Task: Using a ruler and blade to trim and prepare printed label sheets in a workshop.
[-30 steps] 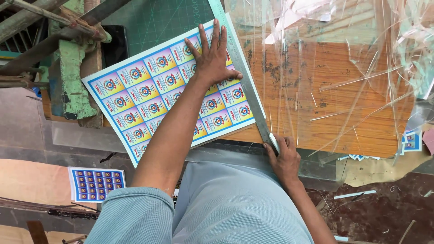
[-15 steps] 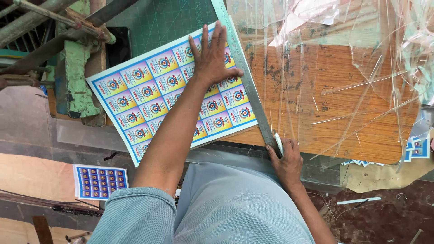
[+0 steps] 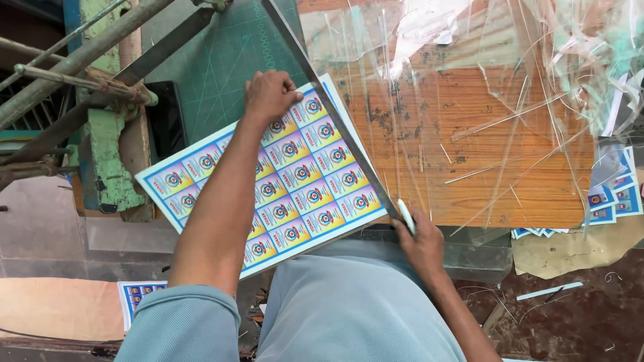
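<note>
Printed sheet (image 3: 295,194) of small colourful labels lies on the worktop (image 3: 469,174), centre-left of frame, overhanging the near edge. It looks uncut: all rows are joined and no strip is loose from it. Long metal straightedge (image 3: 335,117) lies along its right edge. Left hand (image 3: 268,97) presses curled fingers on the sheet's top corner, holding nothing. Right hand (image 3: 422,245) grips a small white cutter (image 3: 406,216) at the straightedge's lower end. Sheet's long axis runs lower left to upper right; the straightedge runs upper left to lower right. Trimmed labels (image 3: 610,194) and clear offcuts (image 3: 537,74) lie at right.
</note>
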